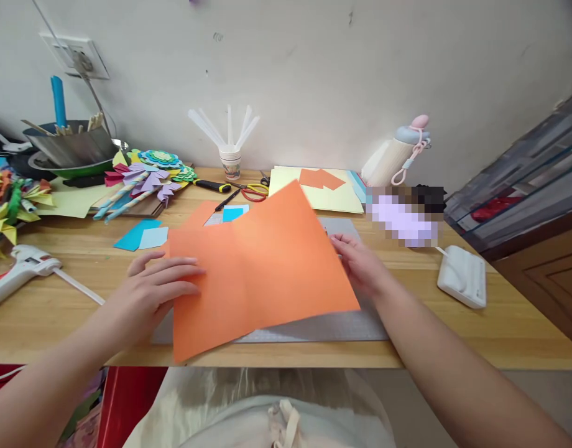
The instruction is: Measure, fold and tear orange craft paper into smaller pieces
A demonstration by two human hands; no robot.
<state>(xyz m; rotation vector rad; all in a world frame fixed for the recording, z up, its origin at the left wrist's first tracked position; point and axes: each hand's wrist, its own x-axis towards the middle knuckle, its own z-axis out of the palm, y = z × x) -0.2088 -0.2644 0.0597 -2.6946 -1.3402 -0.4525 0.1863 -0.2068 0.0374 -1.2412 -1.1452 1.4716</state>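
Note:
A large sheet of orange paper with a crease down its left-centre is held up at a tilt over a grey cutting mat. My left hand has its fingers on top of the sheet's left edge; its thumb is hidden. At the right edge, my right hand pinches the paper between thumb and fingers. Behind the sheet, partly covered, lie another orange piece and small blue and white pieces. Near my left hand rest a blue piece and a pale blue piece.
A white glue gun lies at left, beside paper flowers and a metal pot of sticks. Along the back are a yellow cutter, scissors, a paper cup, yellow sheets and a bottle.

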